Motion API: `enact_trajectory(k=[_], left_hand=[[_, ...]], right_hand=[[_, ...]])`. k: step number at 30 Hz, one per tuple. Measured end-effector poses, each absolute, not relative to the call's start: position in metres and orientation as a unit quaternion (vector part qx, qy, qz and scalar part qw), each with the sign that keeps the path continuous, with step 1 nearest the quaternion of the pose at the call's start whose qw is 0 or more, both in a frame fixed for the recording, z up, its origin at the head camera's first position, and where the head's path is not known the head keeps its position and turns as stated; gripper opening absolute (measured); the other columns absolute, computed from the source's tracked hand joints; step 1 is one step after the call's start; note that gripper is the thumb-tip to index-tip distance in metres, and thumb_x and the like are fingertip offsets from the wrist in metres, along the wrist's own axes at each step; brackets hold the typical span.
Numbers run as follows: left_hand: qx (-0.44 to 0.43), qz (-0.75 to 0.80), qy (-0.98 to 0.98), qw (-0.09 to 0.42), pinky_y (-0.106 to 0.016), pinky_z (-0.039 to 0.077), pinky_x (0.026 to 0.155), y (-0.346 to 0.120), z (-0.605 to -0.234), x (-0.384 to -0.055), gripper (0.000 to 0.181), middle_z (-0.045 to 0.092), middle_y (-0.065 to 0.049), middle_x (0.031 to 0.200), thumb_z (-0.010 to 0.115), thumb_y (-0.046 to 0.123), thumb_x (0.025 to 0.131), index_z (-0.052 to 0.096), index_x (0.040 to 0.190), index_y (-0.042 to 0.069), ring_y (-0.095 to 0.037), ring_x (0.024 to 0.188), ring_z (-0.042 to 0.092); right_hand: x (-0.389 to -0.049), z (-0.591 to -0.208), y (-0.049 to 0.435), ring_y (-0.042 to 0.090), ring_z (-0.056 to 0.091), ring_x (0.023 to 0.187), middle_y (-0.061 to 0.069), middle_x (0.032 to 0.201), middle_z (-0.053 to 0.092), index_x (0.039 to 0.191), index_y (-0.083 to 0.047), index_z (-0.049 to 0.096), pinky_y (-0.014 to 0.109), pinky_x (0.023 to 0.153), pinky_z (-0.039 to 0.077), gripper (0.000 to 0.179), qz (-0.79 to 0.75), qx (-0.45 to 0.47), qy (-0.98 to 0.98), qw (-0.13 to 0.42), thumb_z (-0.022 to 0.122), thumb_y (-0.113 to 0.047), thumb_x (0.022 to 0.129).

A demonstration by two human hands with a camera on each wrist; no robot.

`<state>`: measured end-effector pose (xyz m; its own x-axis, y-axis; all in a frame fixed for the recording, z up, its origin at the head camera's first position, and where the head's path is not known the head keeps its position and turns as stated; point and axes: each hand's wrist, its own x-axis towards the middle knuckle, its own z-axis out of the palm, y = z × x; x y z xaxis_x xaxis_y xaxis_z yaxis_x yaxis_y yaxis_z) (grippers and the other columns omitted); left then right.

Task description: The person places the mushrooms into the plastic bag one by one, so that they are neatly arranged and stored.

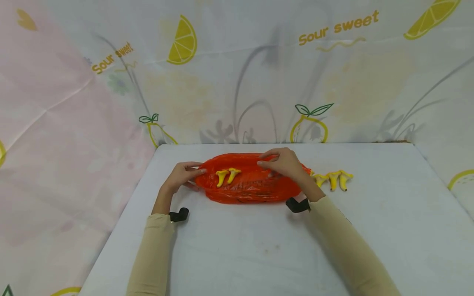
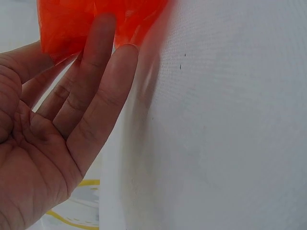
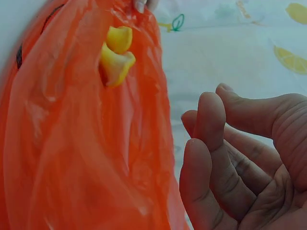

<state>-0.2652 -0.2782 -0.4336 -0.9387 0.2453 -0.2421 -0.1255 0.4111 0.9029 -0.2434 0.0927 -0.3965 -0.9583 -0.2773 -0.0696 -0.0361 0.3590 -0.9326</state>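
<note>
A red-orange plastic bag [image 1: 255, 187] lies spread across the table in the head view. My left hand [image 1: 181, 174] pinches its left end, thumb on the near side and fingers behind; the left wrist view shows the film between thumb and fingers [image 2: 100, 86]. Two yellow chanterelle-shaped mushrooms [image 1: 221, 177] lie side by side in the bag's mouth, near my left hand. Over the bag's right part hovers my right hand [image 1: 285, 164]. In the right wrist view, its loosely bent fingers [image 3: 196, 177] hold nothing and stand beside the bag's edge.
Several more yellow mushrooms [image 1: 333, 180] stand in a row just right of the bag, partly behind my right wrist. The white table [image 1: 240, 246] ends at a patterned cloth backdrop [image 1: 229, 90]. A black wrist camera [image 1: 298, 204] sits close to the bag's near edge.
</note>
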Motion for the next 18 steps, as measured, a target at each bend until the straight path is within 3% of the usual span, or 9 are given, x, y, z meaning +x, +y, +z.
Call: enact_trajectory(k=[10,18], left_hand=[[0.038,0.541,0.826,0.153,-0.042,0.06,0.066,-0.281,-0.439,-0.266,0.053,0.072,-0.015,0.105,0.072,0.03,0.092,0.059,0.134,0.002,-0.026,0.078,0.073],[0.042,0.547,0.82,0.163,-0.045,0.06,0.067,-0.28,-0.434,-0.265,0.049,0.072,-0.016,0.104,0.069,0.022,0.095,0.056,0.136,-0.002,-0.026,0.076,0.074]], right_hand=[[-0.239,-0.386,0.128,0.046,0.067,0.072,0.022,0.088,0.072,0.118,-0.008,0.071,0.041,0.061,0.061,0.045,-0.535,-0.099,0.833,0.097,0.079,-0.038,0.085],[-0.233,-0.38,0.151,0.037,0.068,0.067,0.023,0.093,0.072,0.116,-0.008,0.071,0.038,0.061,0.061,0.044,-0.532,-0.09,0.839,0.077,0.079,-0.037,0.085]])
